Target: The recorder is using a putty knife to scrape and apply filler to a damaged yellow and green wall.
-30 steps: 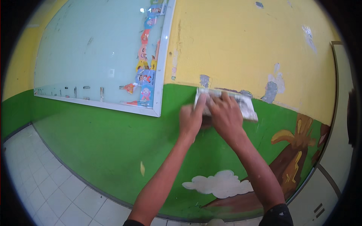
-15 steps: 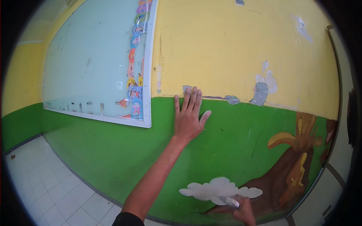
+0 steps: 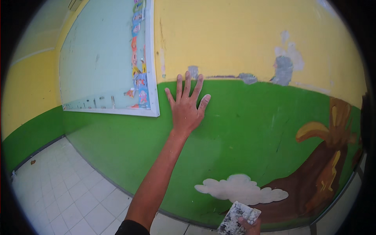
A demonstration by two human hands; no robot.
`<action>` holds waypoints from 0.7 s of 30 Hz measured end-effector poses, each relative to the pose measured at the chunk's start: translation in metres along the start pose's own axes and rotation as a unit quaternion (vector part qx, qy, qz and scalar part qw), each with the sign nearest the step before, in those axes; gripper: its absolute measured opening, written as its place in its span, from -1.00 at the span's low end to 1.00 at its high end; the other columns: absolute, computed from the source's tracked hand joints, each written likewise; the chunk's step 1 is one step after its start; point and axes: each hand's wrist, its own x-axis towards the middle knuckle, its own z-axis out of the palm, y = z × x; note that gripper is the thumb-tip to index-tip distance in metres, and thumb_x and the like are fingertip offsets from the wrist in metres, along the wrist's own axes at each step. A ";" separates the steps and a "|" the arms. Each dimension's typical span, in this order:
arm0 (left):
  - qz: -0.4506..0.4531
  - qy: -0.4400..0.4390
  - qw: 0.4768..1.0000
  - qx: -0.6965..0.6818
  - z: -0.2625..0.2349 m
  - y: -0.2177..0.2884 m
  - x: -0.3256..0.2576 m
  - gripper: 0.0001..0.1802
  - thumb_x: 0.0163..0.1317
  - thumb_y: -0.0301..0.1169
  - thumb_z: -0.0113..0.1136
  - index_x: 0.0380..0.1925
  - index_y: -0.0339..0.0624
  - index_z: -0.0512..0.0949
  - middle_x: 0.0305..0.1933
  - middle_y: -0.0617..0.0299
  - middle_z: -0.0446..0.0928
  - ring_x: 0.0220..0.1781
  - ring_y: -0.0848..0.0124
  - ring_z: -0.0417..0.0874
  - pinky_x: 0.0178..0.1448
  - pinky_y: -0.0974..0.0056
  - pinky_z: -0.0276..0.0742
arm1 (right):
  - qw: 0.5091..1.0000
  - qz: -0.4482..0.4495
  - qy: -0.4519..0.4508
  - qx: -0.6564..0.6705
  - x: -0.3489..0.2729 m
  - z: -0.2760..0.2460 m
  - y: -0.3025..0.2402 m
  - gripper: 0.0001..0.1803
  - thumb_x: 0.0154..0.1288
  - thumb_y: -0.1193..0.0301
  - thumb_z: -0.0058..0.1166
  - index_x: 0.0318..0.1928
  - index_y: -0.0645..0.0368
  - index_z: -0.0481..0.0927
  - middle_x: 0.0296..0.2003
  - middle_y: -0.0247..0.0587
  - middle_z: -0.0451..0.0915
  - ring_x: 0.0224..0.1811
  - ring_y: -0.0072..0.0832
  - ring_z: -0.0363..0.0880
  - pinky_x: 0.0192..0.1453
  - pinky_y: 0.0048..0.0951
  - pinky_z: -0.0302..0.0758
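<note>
My left hand (image 3: 186, 111) lies with spread fingers against the green lower part of the painted wall (image 3: 235, 125), its middle fingertips crossing into the yellow upper part. Just above those fingertips is a grey patch (image 3: 193, 71). At the bottom, my right hand (image 3: 253, 227) grips a flat rectangular plate (image 3: 237, 217) smeared white and dark grey, the thumb across its face. The plate overlaps the lower edge of a painted white cloud (image 3: 239, 190); whether it touches the wall I cannot tell. Most of the right hand is cut off by the picture's edge.
A white-framed board (image 3: 102, 58) with colourful stickers hangs left of my hand. More grey filler patches (image 3: 282, 71) mark the yellow paint to the right. A painted brown volcano (image 3: 301, 184) covers the lower right. Pale floor tiles (image 3: 66, 184) lie at lower left.
The view has shifted, and my left hand's fingers have spread wider on the wall. My right hand has turned the plate so its smeared broad face shows, lower than the cloud's middle.
</note>
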 end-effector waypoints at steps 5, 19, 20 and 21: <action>0.021 -0.036 0.999 -0.027 -0.009 -0.003 -0.023 -0.25 0.48 0.15 -0.04 0.59 0.22 0.17 0.70 0.17 0.03 0.71 0.06 -0.02 0.59 -0.47 -0.24 | 0.983 0.141 -0.015 0.115 0.024 0.007 0.043 -0.50 0.12 0.50 0.45 0.10 0.24 0.61 -0.13 -0.25 0.69 -0.16 -0.46 0.69 -0.13 -0.43 0.66; -0.339 -0.269 0.757 -0.489 -0.107 -0.003 -0.069 -0.48 0.44 -0.17 0.22 0.24 -0.32 0.57 0.31 -0.10 0.57 0.34 0.09 0.60 0.36 0.00 0.54 | 0.970 -0.118 -0.012 0.211 0.030 0.141 -0.205 -0.30 0.07 0.68 0.37 0.27 0.35 0.41 0.02 -0.04 0.65 0.02 -0.37 0.66 0.16 -0.27 0.60; -0.418 -0.270 0.650 -0.574 -0.117 -0.013 -0.080 -0.47 0.44 -0.20 0.24 0.25 -0.37 0.55 0.29 -0.10 0.59 0.31 0.13 0.63 0.33 0.05 0.56 | 0.971 -0.114 -0.009 0.211 0.032 0.150 -0.223 -0.30 0.07 0.68 0.37 0.27 0.35 0.41 0.02 -0.04 0.65 0.02 -0.37 0.66 0.16 -0.27 0.60; -0.489 -0.267 0.523 -0.645 -0.125 -0.018 -0.092 -0.46 0.44 -0.23 0.26 0.25 -0.42 0.53 0.26 -0.09 0.60 0.27 0.17 0.65 0.31 0.11 0.59 | 0.964 -0.129 0.021 0.230 0.034 0.163 -0.242 -0.28 0.09 0.67 0.38 0.29 0.35 0.39 0.02 -0.07 0.64 0.02 -0.39 0.65 0.16 -0.29 0.60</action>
